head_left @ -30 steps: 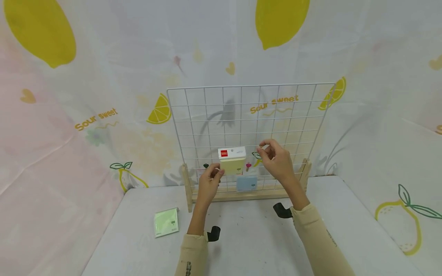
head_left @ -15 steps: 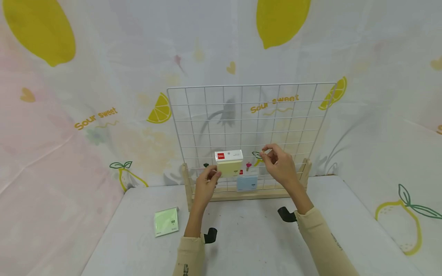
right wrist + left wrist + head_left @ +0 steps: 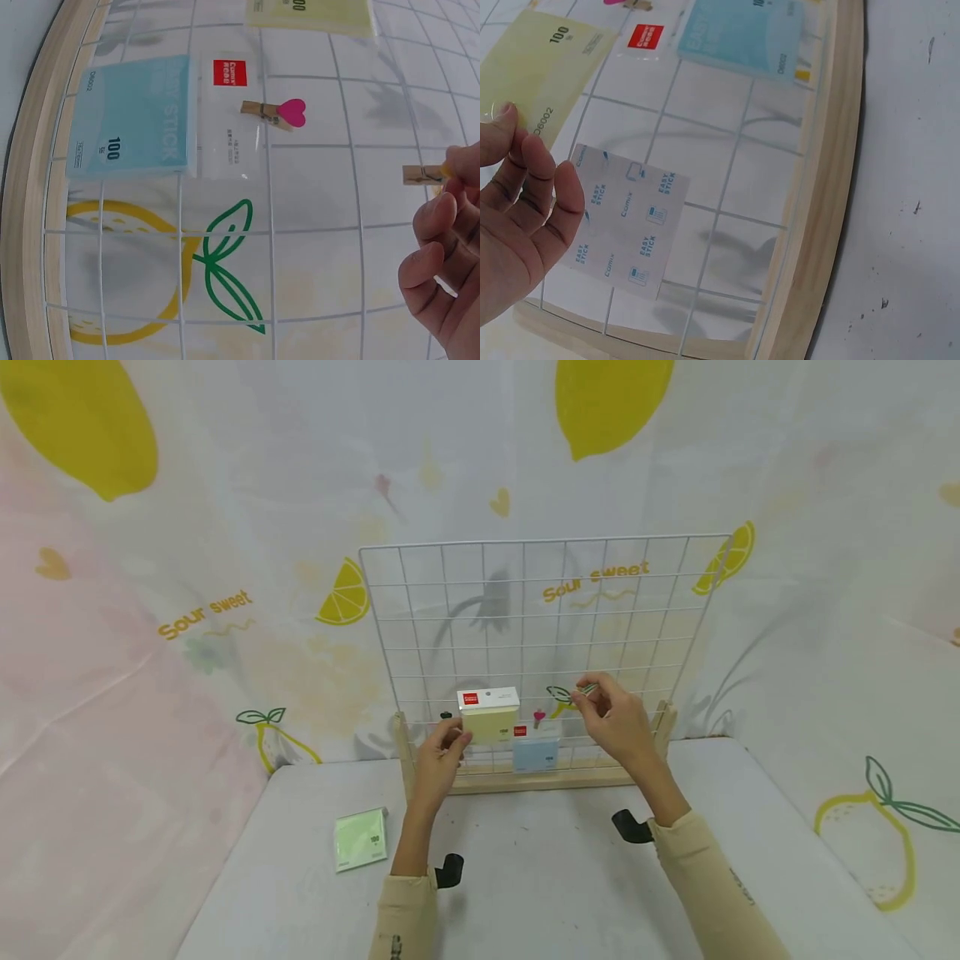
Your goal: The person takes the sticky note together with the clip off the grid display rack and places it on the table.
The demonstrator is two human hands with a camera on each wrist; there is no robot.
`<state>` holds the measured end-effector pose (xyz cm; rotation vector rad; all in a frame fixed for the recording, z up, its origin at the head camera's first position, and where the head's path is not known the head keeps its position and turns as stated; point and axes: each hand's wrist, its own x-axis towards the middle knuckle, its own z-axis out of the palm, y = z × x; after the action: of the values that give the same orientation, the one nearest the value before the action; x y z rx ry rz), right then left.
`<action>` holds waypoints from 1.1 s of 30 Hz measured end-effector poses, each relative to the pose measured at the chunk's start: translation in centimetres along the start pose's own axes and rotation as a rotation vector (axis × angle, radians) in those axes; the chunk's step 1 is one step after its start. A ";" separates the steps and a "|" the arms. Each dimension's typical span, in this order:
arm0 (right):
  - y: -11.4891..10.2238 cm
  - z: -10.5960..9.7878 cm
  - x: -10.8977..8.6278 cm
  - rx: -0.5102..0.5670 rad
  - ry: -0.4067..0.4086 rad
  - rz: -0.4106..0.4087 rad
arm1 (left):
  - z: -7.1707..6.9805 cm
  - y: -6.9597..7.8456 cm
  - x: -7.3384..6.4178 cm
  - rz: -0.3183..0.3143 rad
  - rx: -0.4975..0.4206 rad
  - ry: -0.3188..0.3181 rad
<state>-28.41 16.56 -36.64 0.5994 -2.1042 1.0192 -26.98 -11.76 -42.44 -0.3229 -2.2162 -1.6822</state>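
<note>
My left hand [image 3: 438,764] pinches a yellow sticky-note pack [image 3: 489,725] by its lower left side, in front of the wire grid [image 3: 542,610]. To the right, my right hand [image 3: 618,722] pinches a small wooden clothespin [image 3: 420,175] with a yellow end. A blue sticky-note pack [image 3: 536,753] hangs low on the grid from a clothespin with a pink heart [image 3: 291,113]. Behind my left fingers, the left wrist view shows a white sheet with blue "Easy Stick" print [image 3: 626,217] at the grid. A dark green clip [image 3: 446,716] shows just above my left hand.
A green sticky-note pack [image 3: 361,840] lies on the white table [image 3: 540,877], left of my left forearm. The grid stands in a wooden base [image 3: 555,779] at the table's back. Behind it hangs a lemon-print cloth [image 3: 442,435].
My left hand has moved left and slightly down with the yellow pack. My right hand has shifted right and a little down, holding the clothespin. More of the blue pack's top shows.
</note>
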 end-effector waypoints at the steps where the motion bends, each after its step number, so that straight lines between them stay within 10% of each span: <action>1: 0.0 -0.1 0.0 0.004 0.001 -0.002 | -0.1 0.0 0.0 0.003 0.000 -0.002; 23: 0.6 -0.9 -1.1 -0.020 0.004 -0.048 | -2.1 -1.1 -0.7 0.022 -0.003 0.021; 33: 0.7 -1.1 -1.7 -0.045 -0.002 -0.059 | -3.6 2.9 -2.0 0.014 0.001 -0.004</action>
<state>-27.37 18.00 -37.83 0.6366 -2.0930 0.9361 -23.55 -14.35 -39.84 -0.3409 -2.2130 -1.6746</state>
